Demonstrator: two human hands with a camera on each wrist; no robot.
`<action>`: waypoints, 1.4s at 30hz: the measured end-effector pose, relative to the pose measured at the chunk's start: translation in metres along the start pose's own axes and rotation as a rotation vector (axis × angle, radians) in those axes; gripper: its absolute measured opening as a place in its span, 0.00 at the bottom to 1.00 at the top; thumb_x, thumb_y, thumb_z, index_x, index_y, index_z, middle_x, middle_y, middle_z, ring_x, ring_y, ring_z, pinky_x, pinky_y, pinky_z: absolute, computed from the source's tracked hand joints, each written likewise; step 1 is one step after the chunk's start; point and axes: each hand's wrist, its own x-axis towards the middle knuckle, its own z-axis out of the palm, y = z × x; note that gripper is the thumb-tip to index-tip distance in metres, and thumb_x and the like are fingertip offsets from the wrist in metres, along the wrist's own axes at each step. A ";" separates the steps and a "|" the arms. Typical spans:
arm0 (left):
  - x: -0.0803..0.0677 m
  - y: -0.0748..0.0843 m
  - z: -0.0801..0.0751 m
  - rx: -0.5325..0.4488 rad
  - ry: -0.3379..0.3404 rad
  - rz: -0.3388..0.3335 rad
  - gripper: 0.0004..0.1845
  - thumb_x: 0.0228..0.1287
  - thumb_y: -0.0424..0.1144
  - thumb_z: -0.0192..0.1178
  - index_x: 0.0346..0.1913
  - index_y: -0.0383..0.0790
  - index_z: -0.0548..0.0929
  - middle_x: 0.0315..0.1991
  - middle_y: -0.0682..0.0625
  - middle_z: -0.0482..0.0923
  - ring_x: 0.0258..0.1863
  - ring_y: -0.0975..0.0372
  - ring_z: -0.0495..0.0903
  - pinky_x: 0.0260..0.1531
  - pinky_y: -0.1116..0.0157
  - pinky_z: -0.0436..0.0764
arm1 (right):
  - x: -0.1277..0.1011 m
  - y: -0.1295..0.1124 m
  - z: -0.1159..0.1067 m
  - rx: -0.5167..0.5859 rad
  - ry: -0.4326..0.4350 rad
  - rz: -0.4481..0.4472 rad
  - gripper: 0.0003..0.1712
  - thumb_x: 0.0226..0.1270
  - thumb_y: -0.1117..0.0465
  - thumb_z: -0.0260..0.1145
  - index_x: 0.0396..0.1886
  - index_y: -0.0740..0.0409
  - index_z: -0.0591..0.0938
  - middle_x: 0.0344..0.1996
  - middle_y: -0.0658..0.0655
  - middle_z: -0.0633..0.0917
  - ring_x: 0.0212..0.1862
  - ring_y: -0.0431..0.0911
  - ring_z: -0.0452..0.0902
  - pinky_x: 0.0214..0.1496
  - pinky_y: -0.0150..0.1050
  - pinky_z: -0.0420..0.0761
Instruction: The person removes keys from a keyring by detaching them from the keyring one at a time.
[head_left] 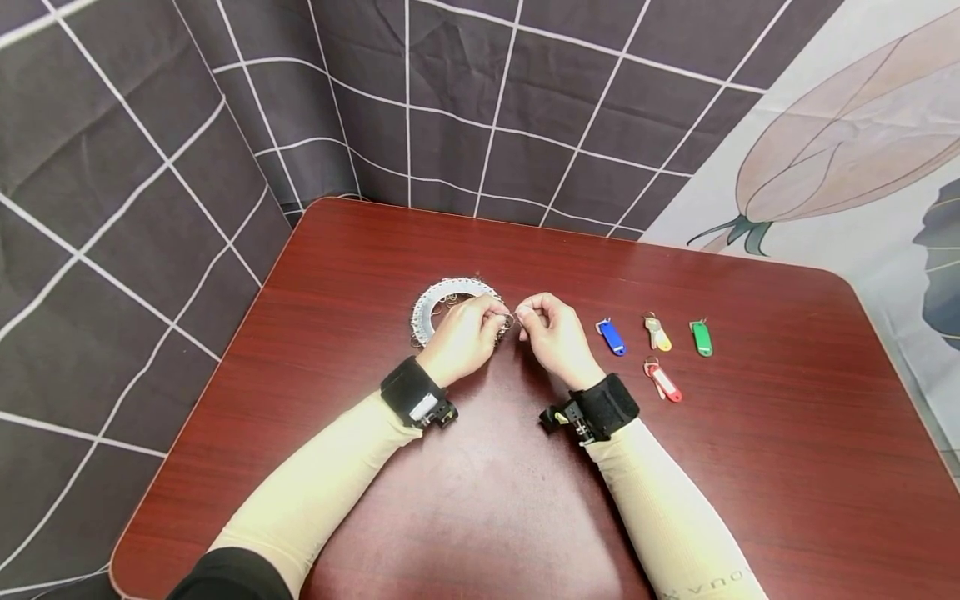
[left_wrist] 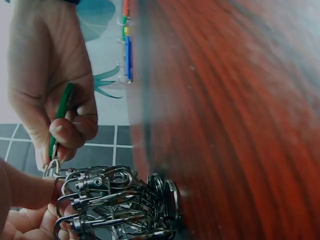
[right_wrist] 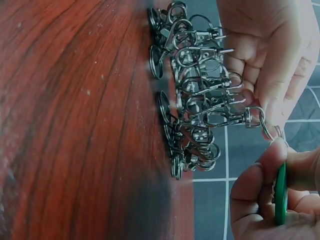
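My left hand (head_left: 467, 337) pinches a metal key ring (right_wrist: 266, 129) on a swivel clasp (right_wrist: 227, 119), at the right side of a round white holder (head_left: 426, 302) hung with many such clasps. Beside it, my right hand (head_left: 557, 335) grips a green key tag (right_wrist: 281, 200) between thumb and curled fingers. A jagged key edge shows along that tag in the right wrist view. The tag's small wire loop (left_wrist: 52, 165) meets the key ring at the fingertips of both hands. From the head view, the held tag is hidden by the right hand.
Right of the hands, a blue tag (head_left: 612, 338), a yellow tag with a key (head_left: 657, 335), another green tag (head_left: 702, 338) and a red tag (head_left: 666, 383) lie on the brown table (head_left: 787, 450). Dark grid-patterned cloth (head_left: 450, 75) hangs behind.
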 end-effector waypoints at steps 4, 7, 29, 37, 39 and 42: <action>0.001 0.001 -0.001 -0.050 -0.043 -0.051 0.07 0.64 0.31 0.56 0.41 0.35 0.82 0.31 0.50 0.81 0.31 0.63 0.79 0.35 0.67 0.78 | 0.002 0.005 0.001 -0.002 0.003 0.014 0.06 0.71 0.66 0.58 0.37 0.65 0.79 0.22 0.65 0.80 0.28 0.61 0.78 0.27 0.31 0.71; 0.002 -0.001 -0.001 -0.080 -0.073 -0.082 0.05 0.63 0.31 0.57 0.39 0.36 0.82 0.29 0.52 0.80 0.29 0.64 0.78 0.32 0.69 0.78 | 0.001 0.002 0.001 0.014 0.000 0.021 0.07 0.72 0.66 0.58 0.38 0.67 0.78 0.24 0.69 0.81 0.29 0.63 0.78 0.27 0.30 0.71; 0.002 -0.006 -0.004 -0.128 0.006 -0.063 0.06 0.66 0.29 0.55 0.42 0.37 0.81 0.31 0.51 0.77 0.31 0.63 0.76 0.35 0.66 0.76 | 0.002 0.006 -0.013 -0.009 -0.314 0.006 0.06 0.66 0.65 0.65 0.40 0.60 0.78 0.27 0.62 0.82 0.27 0.57 0.78 0.29 0.37 0.78; 0.002 -0.006 -0.004 -0.122 -0.008 -0.073 0.04 0.67 0.31 0.57 0.42 0.37 0.81 0.32 0.51 0.79 0.32 0.62 0.78 0.36 0.67 0.77 | 0.004 0.009 -0.014 -0.061 -0.196 -0.054 0.04 0.63 0.68 0.65 0.38 0.60 0.80 0.26 0.55 0.80 0.21 0.42 0.72 0.26 0.34 0.73; 0.002 -0.005 -0.004 -0.132 -0.025 -0.073 0.04 0.67 0.31 0.58 0.41 0.38 0.81 0.31 0.51 0.79 0.32 0.62 0.78 0.36 0.67 0.77 | 0.004 0.009 -0.014 -0.051 -0.156 -0.058 0.04 0.63 0.67 0.65 0.37 0.59 0.80 0.26 0.55 0.80 0.22 0.42 0.71 0.27 0.33 0.72; 0.001 -0.004 -0.003 -0.134 -0.072 -0.069 0.04 0.67 0.32 0.58 0.42 0.38 0.82 0.31 0.52 0.79 0.31 0.63 0.78 0.35 0.68 0.77 | 0.003 0.008 -0.014 -0.036 -0.110 -0.048 0.04 0.63 0.66 0.65 0.37 0.56 0.80 0.25 0.54 0.80 0.24 0.42 0.72 0.27 0.33 0.72</action>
